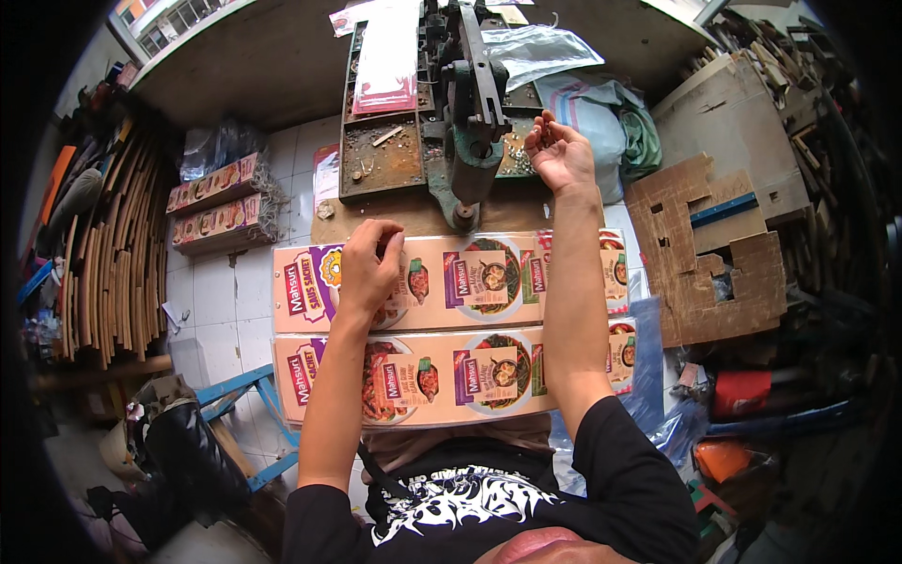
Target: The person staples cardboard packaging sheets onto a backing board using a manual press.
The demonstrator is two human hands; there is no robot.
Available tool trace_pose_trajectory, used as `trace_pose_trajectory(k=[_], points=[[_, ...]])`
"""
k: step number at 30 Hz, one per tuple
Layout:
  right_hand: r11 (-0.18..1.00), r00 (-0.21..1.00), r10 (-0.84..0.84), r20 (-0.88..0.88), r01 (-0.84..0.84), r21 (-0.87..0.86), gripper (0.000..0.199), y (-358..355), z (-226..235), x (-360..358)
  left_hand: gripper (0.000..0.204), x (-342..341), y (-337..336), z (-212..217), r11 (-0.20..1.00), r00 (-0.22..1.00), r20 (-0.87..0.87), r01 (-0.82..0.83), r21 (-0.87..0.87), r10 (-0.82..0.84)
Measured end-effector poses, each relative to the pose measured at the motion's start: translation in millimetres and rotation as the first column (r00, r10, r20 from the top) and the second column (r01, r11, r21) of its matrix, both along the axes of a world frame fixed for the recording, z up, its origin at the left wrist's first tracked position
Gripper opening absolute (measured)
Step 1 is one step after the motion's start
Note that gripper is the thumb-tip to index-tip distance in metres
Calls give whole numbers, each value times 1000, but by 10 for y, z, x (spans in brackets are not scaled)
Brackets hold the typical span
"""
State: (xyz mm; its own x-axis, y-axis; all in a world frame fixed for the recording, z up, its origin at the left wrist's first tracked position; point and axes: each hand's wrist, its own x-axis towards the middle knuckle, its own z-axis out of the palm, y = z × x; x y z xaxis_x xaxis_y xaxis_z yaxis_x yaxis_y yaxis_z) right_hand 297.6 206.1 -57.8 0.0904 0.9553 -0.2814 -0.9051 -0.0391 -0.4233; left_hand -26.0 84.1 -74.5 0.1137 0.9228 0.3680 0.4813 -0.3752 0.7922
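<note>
Two long peach-coloured printed display boards, a far board (427,282) and a near board (439,374), lie side by side in front of me. My left hand (373,265) is over the far board's upper edge, its fingers curled in; whatever they may hold is hidden. Past the boards, my right hand (564,158) is raised at the right of a dark green metal hand press (473,155), palm turned up. Its fingertips are pinched together around something too small to make out. Below that hand is a metal tray (383,162) section with scattered small metal pieces.
Bundled printed boards (216,224) are stacked on the white tiled floor at left. Beside them, many cardboard sheets (122,254) lean upright. A blue metal frame (268,404) stands nearer. Right of the press lie plastic bags (587,113) and cut brown boards (705,254).
</note>
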Motion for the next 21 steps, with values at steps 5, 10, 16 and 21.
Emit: trace_pose_trajectory(k=[5, 10, 16, 21], points=[[1000, 999, -10, 42, 10, -7, 18, -19, 20, -48, 9, 24, -17, 23, 1000, 1000, 30, -9, -28, 9], [990, 855, -140, 500, 138, 40, 19, -10, 29, -177, 10, 34, -15, 29, 998, 1000, 27, -8, -57, 10], [978, 603, -140, 786, 210, 13, 19, 17, -16, -196, 10, 25, -6, 12, 999, 1000, -3, -3, -34, 3], [979, 498, -185, 847, 167, 115, 24, 86, -75, -177, 10, 56, -10, 30, 999, 1000, -17, 7, -42, -8]])
